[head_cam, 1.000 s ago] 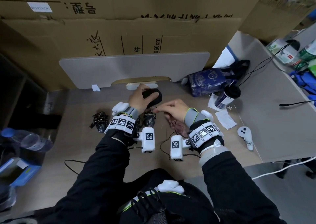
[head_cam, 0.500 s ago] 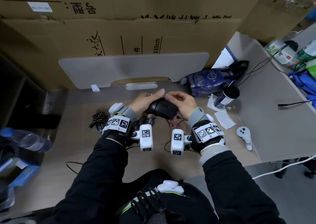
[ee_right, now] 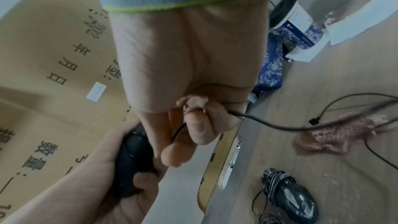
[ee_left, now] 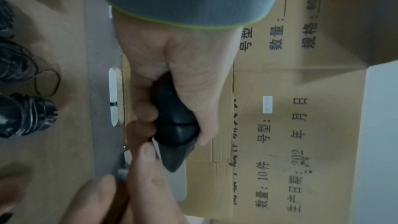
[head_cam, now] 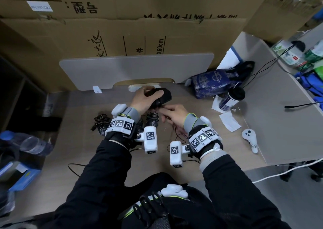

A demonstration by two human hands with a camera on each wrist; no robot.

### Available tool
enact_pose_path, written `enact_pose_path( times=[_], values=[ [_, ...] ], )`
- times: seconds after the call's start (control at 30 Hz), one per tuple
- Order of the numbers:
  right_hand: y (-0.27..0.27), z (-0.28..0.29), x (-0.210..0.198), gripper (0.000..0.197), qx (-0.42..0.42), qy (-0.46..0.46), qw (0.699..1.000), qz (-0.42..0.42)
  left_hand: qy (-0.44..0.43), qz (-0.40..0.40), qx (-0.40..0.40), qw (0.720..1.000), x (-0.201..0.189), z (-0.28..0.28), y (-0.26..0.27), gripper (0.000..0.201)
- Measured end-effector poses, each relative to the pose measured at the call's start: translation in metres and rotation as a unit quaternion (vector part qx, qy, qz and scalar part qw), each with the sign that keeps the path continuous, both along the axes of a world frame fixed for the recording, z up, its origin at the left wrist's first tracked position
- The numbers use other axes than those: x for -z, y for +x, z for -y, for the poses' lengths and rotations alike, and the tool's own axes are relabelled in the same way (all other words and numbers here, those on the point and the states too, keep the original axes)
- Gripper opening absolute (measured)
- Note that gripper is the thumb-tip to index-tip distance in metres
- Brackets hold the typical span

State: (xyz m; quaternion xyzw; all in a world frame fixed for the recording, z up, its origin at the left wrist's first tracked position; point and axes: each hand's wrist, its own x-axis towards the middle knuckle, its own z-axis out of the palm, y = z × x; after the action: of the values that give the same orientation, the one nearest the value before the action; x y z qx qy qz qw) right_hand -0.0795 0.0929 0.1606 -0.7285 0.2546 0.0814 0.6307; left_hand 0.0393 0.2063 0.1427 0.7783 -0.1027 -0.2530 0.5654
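Observation:
My left hand (head_cam: 142,100) grips a black computer mouse (head_cam: 163,96) just above the desk's far middle; its fingers and thumb curl round the mouse (ee_left: 174,125). Close on the right, my right hand (head_cam: 173,115) pinches the mouse's thin black cable (ee_right: 280,126) between thumb and curled fingers, together with a small pink scrap. In the right wrist view the mouse (ee_right: 133,156) sits in the left hand's palm (ee_right: 86,185). The cable trails off over the desk to the right.
Two cable-wrapped black mice (head_cam: 152,121) (head_cam: 100,123) lie near my wrists. A pink fuzzy strip (ee_right: 340,135) lies on the desk. A blue patterned bag (head_cam: 213,83), a lidded cup (head_cam: 230,97), tissues (head_cam: 229,122) and a white controller (head_cam: 250,139) are at the right. A grey panel (head_cam: 136,71) and cardboard boxes stand behind.
Half a second ago both hands held the mouse nearer me. Now the left hand has carried it farther away, and the right hand has slid off it onto the cable.

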Motion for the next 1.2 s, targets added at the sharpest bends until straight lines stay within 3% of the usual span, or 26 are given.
enact_pose_path(
  times=[0.1,0.17,0.27,0.37,0.53,0.67,0.77,0.9,1.0,1.1,1.2],
  values=[
    [-0.002,0.000,-0.003,0.018,-0.028,0.002,1.000,-0.013,0.098,0.103,-0.005,0.990,0.007,-0.006,0.005,0.065],
    [-0.001,0.003,-0.006,0.021,-0.014,-0.027,0.999,0.013,0.143,0.147,0.013,0.979,0.010,-0.008,0.006,0.059],
    [0.006,0.016,-0.012,0.020,0.052,-0.076,0.993,0.075,0.168,0.180,0.149,0.958,0.009,-0.008,0.002,0.052],
    [0.010,0.029,-0.013,0.016,0.120,-0.089,0.980,0.131,0.104,0.119,0.208,0.965,-0.002,-0.005,-0.005,0.046],
    [0.007,0.035,-0.001,0.019,0.171,-0.070,0.972,0.146,0.017,-0.024,0.213,0.977,-0.018,-0.003,-0.017,0.061],
    [0.000,0.040,0.013,0.023,0.176,0.028,0.978,0.110,-0.067,-0.090,0.258,0.960,-0.021,-0.004,-0.019,0.034],
    [0.001,0.039,0.020,0.024,0.221,0.104,0.965,0.096,-0.110,-0.106,0.218,0.964,-0.018,-0.001,-0.018,0.040],
    [-0.001,0.031,0.021,0.019,0.148,-0.023,0.987,0.062,-0.148,-0.099,0.066,0.982,-0.021,0.006,-0.010,0.025],
    [-0.003,0.018,0.020,0.012,0.080,-0.009,0.997,0.012,-0.080,-0.025,0.031,0.996,-0.014,0.007,-0.001,0.017],
    [-0.003,0.015,0.010,0.017,0.004,0.002,1.000,-0.025,0.014,0.026,0.034,0.999,0.001,0.004,0.004,0.038],
    [-0.003,0.019,-0.009,0.016,-0.031,-0.032,0.999,-0.011,0.109,0.098,0.008,0.989,0.007,-0.003,0.006,0.050]
  ],
)
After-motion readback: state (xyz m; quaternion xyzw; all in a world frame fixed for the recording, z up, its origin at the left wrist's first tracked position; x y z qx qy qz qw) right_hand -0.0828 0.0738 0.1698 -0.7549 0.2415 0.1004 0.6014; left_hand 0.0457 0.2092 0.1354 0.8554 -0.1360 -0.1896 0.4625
